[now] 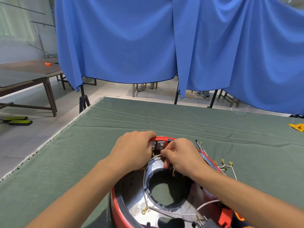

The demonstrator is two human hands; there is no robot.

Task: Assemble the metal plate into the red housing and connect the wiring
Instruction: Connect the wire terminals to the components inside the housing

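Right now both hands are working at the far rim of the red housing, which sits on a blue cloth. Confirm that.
Wrong on one point: the cloth under the red housing is green, not blue; the blue fabric is the curtain hanging behind. The head view shows it. The rest stands: the left hand and right hand are both at the far rim.

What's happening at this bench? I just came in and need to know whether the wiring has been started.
A person is wiring up the red housing, which lies on the green cloth with the metal plate already sitting inside it. The left hand grips the housing's far rim, and the right hand pinches a white wire at the grey terminal block. Several loose wires with brass connectors lie unconnected beside the housing.
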